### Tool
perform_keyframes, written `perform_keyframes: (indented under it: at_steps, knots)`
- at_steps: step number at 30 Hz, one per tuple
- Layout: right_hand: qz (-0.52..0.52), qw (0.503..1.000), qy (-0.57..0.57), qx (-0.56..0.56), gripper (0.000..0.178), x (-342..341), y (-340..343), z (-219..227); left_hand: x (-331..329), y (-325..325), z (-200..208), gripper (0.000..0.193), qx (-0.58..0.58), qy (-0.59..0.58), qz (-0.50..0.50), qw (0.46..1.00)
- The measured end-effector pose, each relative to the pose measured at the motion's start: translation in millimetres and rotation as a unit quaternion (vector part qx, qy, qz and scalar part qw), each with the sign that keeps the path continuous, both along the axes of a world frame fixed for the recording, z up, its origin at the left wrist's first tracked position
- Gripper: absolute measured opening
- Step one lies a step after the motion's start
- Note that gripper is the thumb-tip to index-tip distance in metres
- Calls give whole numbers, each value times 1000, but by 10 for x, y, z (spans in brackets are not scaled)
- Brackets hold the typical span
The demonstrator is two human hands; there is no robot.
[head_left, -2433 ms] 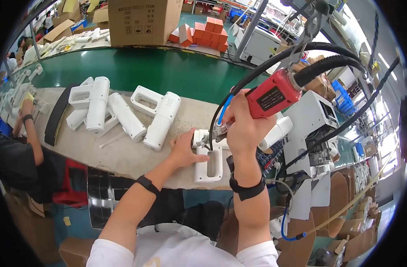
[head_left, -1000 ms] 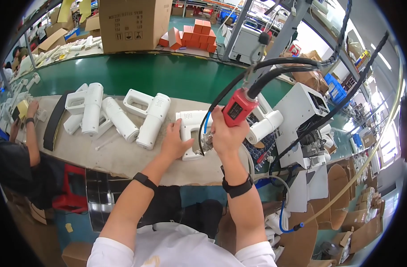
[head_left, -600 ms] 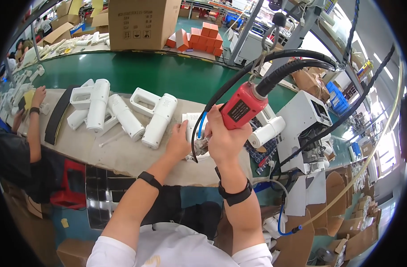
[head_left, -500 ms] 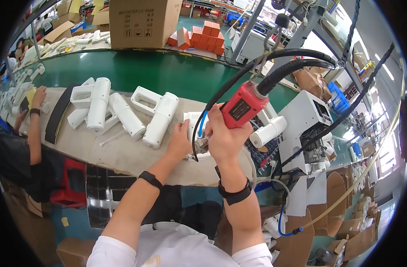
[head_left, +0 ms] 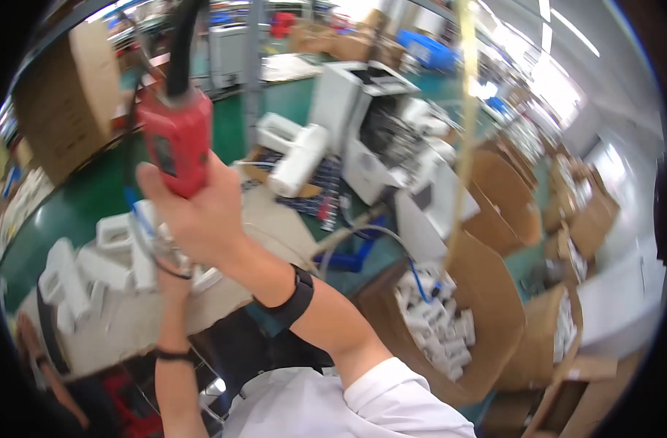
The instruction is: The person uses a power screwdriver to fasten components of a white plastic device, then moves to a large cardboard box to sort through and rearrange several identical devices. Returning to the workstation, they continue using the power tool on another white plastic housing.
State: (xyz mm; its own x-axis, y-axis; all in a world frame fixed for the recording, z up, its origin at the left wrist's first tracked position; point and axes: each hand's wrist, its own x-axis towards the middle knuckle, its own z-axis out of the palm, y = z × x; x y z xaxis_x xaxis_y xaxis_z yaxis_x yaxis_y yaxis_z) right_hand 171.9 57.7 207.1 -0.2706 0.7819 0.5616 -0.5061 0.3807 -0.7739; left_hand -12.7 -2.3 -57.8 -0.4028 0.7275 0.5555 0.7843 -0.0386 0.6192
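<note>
My right hand [head_left: 209,219] is closed around a red power screwdriver [head_left: 176,139], with a thick black cable rising from its top. Its lower end is hidden by my hand. Just below it, my left hand [head_left: 174,281] is blurred and partly covered, so its fingers do not show clearly. It is beside a white plastic housing [head_left: 145,213] on the beige work mat [head_left: 235,292]. A thin blue-and-black hose [head_left: 140,212] loops down between both hands. More white handled housings [head_left: 67,274] lie to the left.
A white housing [head_left: 300,160] lies on a dark patterned mat beside an open white machine [head_left: 370,131]. On the right, a large cardboard box [head_left: 494,328] holds many white parts. A yellowish hose [head_left: 466,146] hangs down before it. At lower left another person's arm [head_left: 56,379] shows.
The view has swung to the right, bringing the machine and boxes toward the middle. The screwdriver stays in my right hand, and both hands now appear farther left. The picture is blurred.
</note>
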Motion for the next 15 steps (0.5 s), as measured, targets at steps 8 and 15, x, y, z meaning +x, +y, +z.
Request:
perform_keyframes:
  at_steps: [8,15]
  knots:
    - [-140,977,108,121,20,890,175,493,1420,-1091,901,81,-216,-410,-154,872]
    - [-132,978,80,142,22,994,95,521,2896,-324,567,71,-277,-221,-496,793]
